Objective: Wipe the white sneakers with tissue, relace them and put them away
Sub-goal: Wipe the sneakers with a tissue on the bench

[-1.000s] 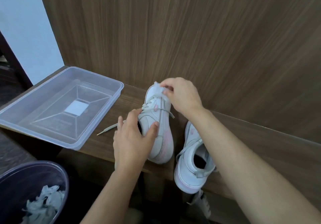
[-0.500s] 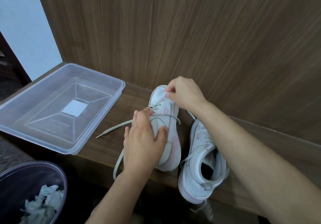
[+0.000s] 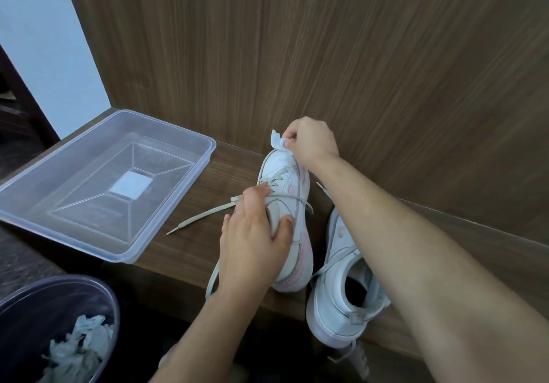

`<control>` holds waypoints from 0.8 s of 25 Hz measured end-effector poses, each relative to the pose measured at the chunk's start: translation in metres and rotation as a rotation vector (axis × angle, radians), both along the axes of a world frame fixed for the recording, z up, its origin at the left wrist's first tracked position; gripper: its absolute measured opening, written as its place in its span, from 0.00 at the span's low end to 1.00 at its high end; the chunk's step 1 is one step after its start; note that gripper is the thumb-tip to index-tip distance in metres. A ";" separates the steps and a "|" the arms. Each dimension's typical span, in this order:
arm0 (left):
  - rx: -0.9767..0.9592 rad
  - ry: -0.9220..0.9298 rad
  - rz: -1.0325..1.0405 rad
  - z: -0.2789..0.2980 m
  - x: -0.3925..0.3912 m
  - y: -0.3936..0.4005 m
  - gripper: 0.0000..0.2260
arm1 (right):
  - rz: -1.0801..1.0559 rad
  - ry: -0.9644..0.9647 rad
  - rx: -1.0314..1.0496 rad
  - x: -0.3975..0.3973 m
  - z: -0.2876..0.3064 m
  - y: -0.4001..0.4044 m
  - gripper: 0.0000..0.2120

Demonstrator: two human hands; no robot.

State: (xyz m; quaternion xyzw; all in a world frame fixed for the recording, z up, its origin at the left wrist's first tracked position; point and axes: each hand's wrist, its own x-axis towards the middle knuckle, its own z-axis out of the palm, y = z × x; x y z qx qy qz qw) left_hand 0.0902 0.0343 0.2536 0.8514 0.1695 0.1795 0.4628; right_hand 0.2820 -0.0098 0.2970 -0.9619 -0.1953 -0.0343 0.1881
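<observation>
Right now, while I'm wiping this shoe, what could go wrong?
The second sneaker overhangs the table edge, under your right arm; a nudge could knock it off. The loose lace trails beside your left hand and could snag. The tissue is small, pinched by your right hand, and may tear.

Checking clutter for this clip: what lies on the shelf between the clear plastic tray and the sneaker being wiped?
In the head view, only a loose shoelace end on bare wooden shelf, between tray and sneaker.
</observation>
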 end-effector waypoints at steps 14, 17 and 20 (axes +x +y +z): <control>0.165 0.021 -0.041 0.006 -0.010 -0.019 0.24 | -0.712 0.032 0.184 -0.136 -0.031 -0.218 0.10; 0.260 0.045 -0.085 0.005 -0.009 -0.025 0.25 | -0.804 0.087 0.136 -0.135 -0.049 -0.235 0.12; 0.322 0.065 -0.099 0.004 -0.006 -0.029 0.26 | -0.800 0.202 0.087 -0.133 -0.058 -0.231 0.11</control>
